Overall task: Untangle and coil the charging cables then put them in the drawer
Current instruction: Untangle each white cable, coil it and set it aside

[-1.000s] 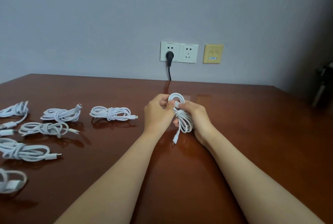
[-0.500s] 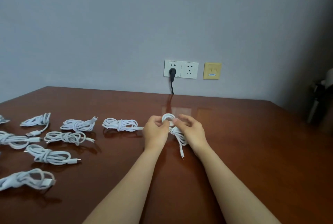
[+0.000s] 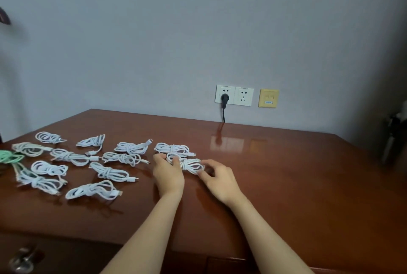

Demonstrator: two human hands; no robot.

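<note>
Nearest to the camera, under the front edge of the table [image 3: 286,185], is the closed drawer [image 3: 66,251]. Its metal handle [image 3: 22,259] is at the bottom left and is blurred.

Two bare forearms reach from the front edge toward the middle of the table. The coiled cable [image 3: 191,164] is white and lies on the table top between the two hands, near the middle. The left hand [image 3: 168,174] is on its left end, with the fingers curled around the loop there. The right hand [image 3: 220,178] is at its right end. Its fingers are loosely spread, and only the fingertips touch the bundle.

On the left half of the table lie the other cables [image 3: 109,172], each one a white bundle wrapped in its middle. They are spread from near the front edge up to the left edge. One white bundle [image 3: 172,148] lies just behind the coiled cable, very close to it. I cannot tell if they touch. At the left edge is a green cable [image 3: 10,157], partly cut off by the picture.

Behind the back edge is a grey wall [image 3: 198,31] with a white double socket [image 3: 234,95]. A black plug [image 3: 224,98] sits in its left half, and the cord goes down behind the table. Just right of the socket is a yellow plate [image 3: 268,98]. At the far right is a dark object [image 3: 392,139], too blurred to name.
</note>
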